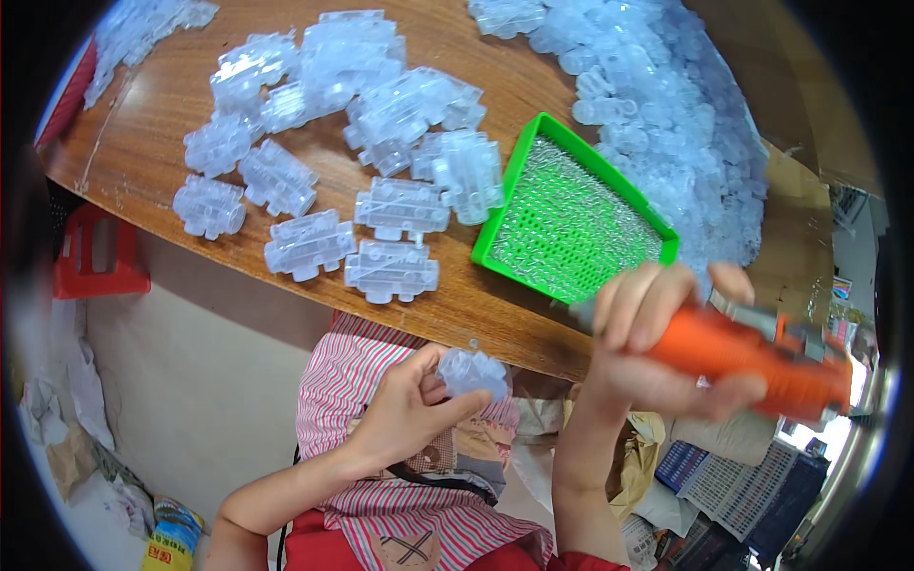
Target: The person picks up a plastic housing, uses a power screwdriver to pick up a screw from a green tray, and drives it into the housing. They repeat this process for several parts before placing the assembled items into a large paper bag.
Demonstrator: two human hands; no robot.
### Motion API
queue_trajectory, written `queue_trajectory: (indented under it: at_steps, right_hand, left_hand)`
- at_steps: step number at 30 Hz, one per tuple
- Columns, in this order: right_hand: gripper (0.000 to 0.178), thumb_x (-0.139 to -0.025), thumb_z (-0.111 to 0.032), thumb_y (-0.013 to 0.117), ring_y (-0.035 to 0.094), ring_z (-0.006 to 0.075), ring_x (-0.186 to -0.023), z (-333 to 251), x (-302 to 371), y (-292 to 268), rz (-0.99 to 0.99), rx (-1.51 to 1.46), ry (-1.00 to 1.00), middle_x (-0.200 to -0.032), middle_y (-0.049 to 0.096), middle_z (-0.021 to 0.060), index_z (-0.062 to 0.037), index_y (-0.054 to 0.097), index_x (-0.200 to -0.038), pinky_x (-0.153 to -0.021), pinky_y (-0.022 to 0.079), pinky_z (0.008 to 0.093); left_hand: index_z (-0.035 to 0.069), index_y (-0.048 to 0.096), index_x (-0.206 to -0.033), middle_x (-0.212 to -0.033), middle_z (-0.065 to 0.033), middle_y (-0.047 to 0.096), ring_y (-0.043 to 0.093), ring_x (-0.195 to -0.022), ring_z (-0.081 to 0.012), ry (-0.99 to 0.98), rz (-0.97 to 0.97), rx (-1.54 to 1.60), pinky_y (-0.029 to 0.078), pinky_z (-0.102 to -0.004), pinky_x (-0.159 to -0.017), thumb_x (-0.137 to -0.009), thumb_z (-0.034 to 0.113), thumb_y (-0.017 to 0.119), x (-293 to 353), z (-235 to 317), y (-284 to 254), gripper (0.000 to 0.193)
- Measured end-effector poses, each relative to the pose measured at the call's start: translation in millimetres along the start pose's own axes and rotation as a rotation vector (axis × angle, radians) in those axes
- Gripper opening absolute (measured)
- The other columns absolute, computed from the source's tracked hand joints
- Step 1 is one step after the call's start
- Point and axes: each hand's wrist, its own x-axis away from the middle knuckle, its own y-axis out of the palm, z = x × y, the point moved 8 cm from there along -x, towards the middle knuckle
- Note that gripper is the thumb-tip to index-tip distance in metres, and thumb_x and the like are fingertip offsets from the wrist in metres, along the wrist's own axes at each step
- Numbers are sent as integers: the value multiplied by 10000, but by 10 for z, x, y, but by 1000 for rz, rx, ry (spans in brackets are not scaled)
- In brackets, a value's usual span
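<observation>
While right fingers (660,303) wrap an orange tool (747,362), a clear part (471,373) sits pinched between left fingers (422,364).

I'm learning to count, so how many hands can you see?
2: the left hand, over the striped cloth, holding a clear plastic piece; the right hand, near the green tray, gripping an orange tool.
</observation>
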Motion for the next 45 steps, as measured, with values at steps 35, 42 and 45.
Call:
queue_trajectory:
  at_steps: [35, 42, 45]
  right_hand:
    - [734, -771, -670, 583, 497, 167, -525, -31, 340, 243, -215, -32, 93, -647, 515, 54, -71, 438, -1171, -464, 417, 295]
    - [769, -734, -641, 644, 535, 197, -592, 117, 476, 255, -271, -62, 159, -694, 561, 79, -36, 465, -1173, -538, 453, 314]
    - [736, -692, -591, 731, 552, 206, -642, 204, 519, 256, -237, -76, 235, -717, 572, 79, -36, 499, -1115, -584, 464, 321]
  left_hand:
    - [-43, 532, -1167, -1021, -50, 645, 589, -894, -53, -117, -66, 177, 492, -205, -767, -919, 68, 578, -34, -161, -7, 275]
    - [-35, 528, -1163, -1021, -48, 634, 585, -921, -66, -85, -84, 176, 487, -225, -804, -929, 86, 565, -44, -140, 13, 266]
    - [-41, 546, -1149, -995, -44, 648, 592, -865, -53, -79, -54, 190, 493, -204, -761, -913, 51, 577, -43, -136, 13, 255]
